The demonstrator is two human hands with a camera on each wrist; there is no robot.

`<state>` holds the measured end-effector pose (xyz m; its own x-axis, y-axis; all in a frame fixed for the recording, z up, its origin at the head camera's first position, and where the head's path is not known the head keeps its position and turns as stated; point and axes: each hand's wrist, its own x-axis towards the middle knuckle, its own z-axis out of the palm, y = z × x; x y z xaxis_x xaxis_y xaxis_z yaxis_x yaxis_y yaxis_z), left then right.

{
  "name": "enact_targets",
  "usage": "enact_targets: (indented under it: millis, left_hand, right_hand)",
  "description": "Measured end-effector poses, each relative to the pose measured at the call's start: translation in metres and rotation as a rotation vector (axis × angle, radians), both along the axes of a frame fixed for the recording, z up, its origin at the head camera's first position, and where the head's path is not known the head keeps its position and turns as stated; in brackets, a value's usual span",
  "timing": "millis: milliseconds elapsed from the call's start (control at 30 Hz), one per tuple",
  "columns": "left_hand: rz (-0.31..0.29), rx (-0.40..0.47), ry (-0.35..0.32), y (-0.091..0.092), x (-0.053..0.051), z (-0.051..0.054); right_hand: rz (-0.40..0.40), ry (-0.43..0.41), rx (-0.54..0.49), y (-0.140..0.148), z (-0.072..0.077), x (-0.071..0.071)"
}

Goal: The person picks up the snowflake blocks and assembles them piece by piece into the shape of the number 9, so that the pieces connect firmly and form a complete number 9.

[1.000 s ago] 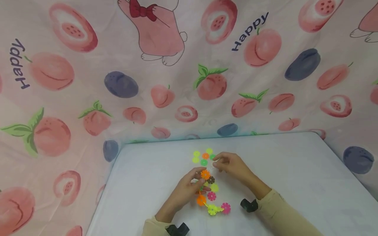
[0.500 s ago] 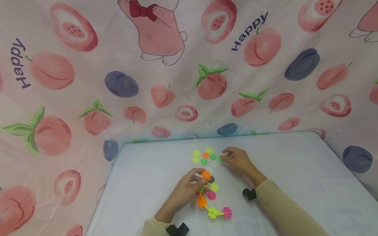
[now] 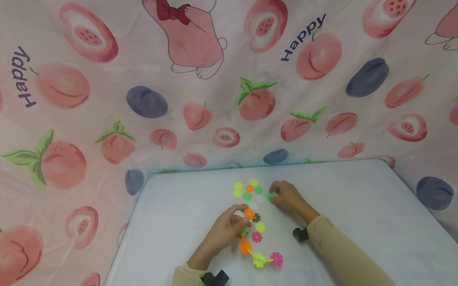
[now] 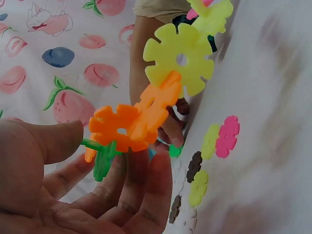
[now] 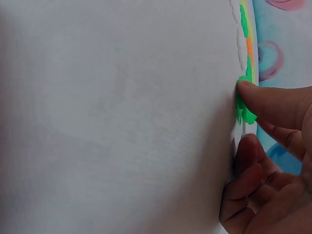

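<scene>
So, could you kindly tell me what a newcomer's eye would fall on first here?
Probably the big fruit-print cloth behind the white table. Next, the bright chain of notched discs held in the left hand, and farther back, the green disc that the right hand pinches.

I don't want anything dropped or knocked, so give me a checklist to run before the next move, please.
1. Left grip holding the chain: ok, near its green and orange end.
2. Right grip on the green piece: ok, thumb against it.
3. Green piece lifted off the table: cannot tell.
4. Green piece joined to the chain: not ok, the two are apart.
5. Chain clear of the loose pink piece: ok, a gap shows.
6. Pink end piece clear of the table: cannot tell.
</scene>
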<state>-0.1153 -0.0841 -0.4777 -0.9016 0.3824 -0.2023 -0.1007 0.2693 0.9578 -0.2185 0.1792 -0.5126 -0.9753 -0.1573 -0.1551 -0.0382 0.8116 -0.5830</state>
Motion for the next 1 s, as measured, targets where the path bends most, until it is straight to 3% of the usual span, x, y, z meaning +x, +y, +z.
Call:
enact_targets:
  millis: [333, 667, 1000]
  left_hand:
    - [-0.007, 0.042, 0.026, -0.001, -0.001, -0.004]
    - [0.005, -0.004, 0.012, -0.001, -0.004, -0.007]
    - [-0.003, 0.006, 0.01, 0.0, -0.006, -0.01]
  right_hand:
    - [0.055, -0.001, -0.073, 0.005, 0.001, 0.01]
    - [0.069, -0.06, -0.13, 0.004, 0.006, 0.021]
    - [0.158, -0.143, -0.357, -0.001, 0.026, 0.033]
